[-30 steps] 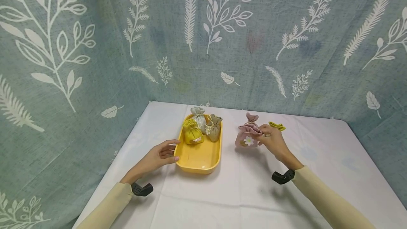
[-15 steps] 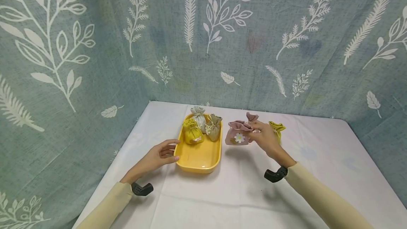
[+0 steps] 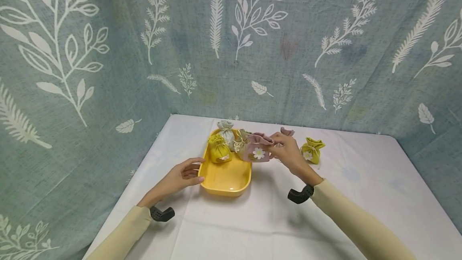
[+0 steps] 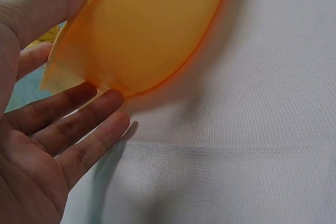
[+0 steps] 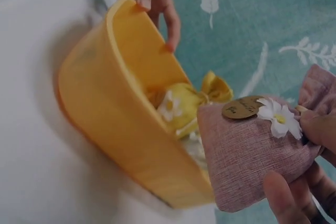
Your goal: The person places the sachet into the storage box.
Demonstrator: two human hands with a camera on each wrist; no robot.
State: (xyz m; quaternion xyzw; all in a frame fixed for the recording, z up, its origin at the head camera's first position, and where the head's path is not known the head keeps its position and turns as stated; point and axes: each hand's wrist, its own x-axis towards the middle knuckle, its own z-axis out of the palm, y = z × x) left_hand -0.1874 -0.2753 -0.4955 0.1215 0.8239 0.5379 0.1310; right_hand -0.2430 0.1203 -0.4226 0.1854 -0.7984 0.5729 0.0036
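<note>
My right hand [image 3: 291, 156] pinches a pink pouch [image 3: 258, 151] by its gathered neck; the pouch, with a white flower and a round tag, hangs over the right rim of the yellow tray [image 3: 225, 189]. My left hand [image 3: 177, 177] rests at the tray's left wall, thumb on the rim and fingers against the outside, as the left wrist view shows with the hand [image 4: 63, 124]. Inside the tray, toward the back, stand a yellow pouch [image 3: 219, 151], a pale grey pouch [image 3: 227, 135] and a beige pouch [image 3: 240, 143], partly hidden by the pink one.
Right of my right hand a yellow-green pouch [image 3: 312, 150] with a white flower stands on the white cloth [image 3: 231, 228]. Behind that hand shows the top of another pink pouch [image 3: 287, 131]. A patterned green curtain [image 3: 216, 91] borders the table at the back and sides.
My right hand has moved left with the pink pouch, from beside the other pink pouch to the tray's right rim. The yellow-green pouch has come into fuller view. My left hand has stayed still.
</note>
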